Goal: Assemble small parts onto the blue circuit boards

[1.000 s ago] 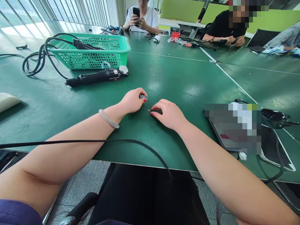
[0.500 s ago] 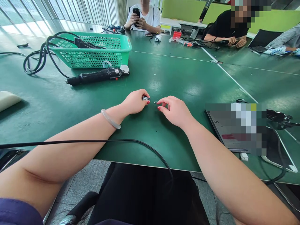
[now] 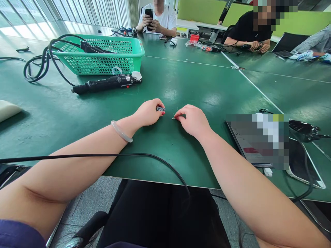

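Note:
My left hand is closed around a small black-and-silver piece, of which only the end shows past the fingers. Its exact kind is hard to make out. To the right, my right hand pinches a tiny thin silvery piece between thumb and forefinger. The piece points left, towards my left hand, and the two hands are a short gap apart. Both are low over the green table. A pale bangle circles my left wrist.
A black electric screwdriver lies before a green basket with coiled cable. At right are a partly blurred tablet-like screen and a white-edged device. A black cable crosses my left forearm. Two people sit opposite.
My right thumb and forefinger have closed together, and the silvery piece now sits lower and slightly tilted between their tips. My left hand keeps its hold and has barely moved.

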Available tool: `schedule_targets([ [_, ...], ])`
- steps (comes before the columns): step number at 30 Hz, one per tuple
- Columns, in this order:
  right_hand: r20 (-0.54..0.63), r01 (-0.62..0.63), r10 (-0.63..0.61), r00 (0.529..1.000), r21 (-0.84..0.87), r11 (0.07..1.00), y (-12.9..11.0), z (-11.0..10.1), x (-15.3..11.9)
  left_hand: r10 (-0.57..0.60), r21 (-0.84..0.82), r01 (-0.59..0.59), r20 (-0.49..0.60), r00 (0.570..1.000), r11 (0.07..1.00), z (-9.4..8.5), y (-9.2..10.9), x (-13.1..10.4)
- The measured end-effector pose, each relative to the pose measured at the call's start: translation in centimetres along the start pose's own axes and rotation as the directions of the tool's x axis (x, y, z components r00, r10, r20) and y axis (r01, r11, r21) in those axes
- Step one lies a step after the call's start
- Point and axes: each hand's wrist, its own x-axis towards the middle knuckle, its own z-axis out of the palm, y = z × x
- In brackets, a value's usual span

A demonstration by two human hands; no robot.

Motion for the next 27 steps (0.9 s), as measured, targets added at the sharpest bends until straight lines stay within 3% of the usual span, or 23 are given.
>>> schedule_targets([
  [12,0.052,-0.033,0.038,0.998,-0.086,0.996,0.31,0.23,-0.08,-0.004,-0.001,0.004,0.007,1.0,1.0,-0.08,0.27,-0.1],
  [17,0.07,0.021,-0.022,0.997,0.004,1.0,0.03,-0.15,-0.38,-0.006,-0.007,0.006,0.006,1.0,1.0,0.03,0.32,-0.18],
  [27,0.092,0.076,-0.078,0.993,0.016,0.997,0.35,0.24,0.0,0.003,0.011,-0.003,0.007,1.0,1.0,-0.08,0.43,-0.15],
])
